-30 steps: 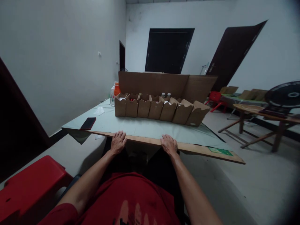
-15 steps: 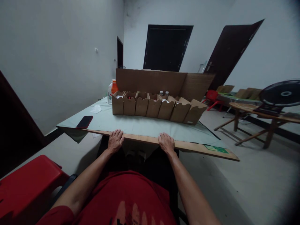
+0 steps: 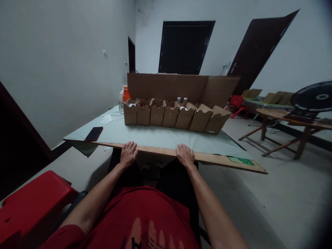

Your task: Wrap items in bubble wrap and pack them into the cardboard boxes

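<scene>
My left hand (image 3: 128,154) and my right hand (image 3: 185,155) both rest on the near wooden edge of a low table (image 3: 212,159), fingers curled over the rim. A pale green sheet (image 3: 160,136) covers the tabletop. Farther back stands a row of several small open brown cardboard boxes (image 3: 173,117), with a tall cardboard sheet (image 3: 178,86) upright behind them. Two small white-capped bottles (image 3: 181,100) peek out between the boxes and the sheet.
A dark red phone (image 3: 93,134) lies at the table's left corner. An orange-capped bottle (image 3: 125,95) stands at the far left beside the boxes. A red plastic stool (image 3: 31,204) is at my left. At the right, a wooden table (image 3: 290,119) carries a black fan.
Both hands stay on the table's edge. The view has shifted slightly, so the table and boxes sit a little higher and nearer in the picture.
</scene>
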`<action>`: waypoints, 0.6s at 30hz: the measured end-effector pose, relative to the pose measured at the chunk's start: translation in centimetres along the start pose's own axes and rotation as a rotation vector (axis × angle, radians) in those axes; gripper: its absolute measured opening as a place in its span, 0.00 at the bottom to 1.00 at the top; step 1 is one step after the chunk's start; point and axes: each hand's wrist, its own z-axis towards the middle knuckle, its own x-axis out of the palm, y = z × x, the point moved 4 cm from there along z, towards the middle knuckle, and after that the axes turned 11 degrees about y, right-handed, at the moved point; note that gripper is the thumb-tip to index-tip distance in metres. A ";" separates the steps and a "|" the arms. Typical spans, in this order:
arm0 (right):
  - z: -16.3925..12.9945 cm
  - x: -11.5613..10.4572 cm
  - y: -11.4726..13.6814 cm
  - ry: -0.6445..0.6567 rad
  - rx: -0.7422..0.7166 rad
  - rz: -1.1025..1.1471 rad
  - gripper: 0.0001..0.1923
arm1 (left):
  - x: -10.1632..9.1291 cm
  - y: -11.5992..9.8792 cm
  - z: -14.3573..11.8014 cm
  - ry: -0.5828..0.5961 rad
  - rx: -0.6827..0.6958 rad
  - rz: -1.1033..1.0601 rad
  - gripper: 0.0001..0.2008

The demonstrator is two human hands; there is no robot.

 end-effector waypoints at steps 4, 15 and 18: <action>0.0 -0.1 0.0 -0.002 0.001 0.012 0.18 | -0.3 -0.2 0.0 0.011 0.000 0.005 0.22; -0.4 0.4 -0.2 0.110 -0.012 0.056 0.20 | -3.3 0.0 1.1 0.233 0.011 0.007 0.17; -0.5 0.2 -0.5 0.150 -0.034 0.061 0.21 | -4.3 0.2 3.1 0.346 0.017 0.001 0.15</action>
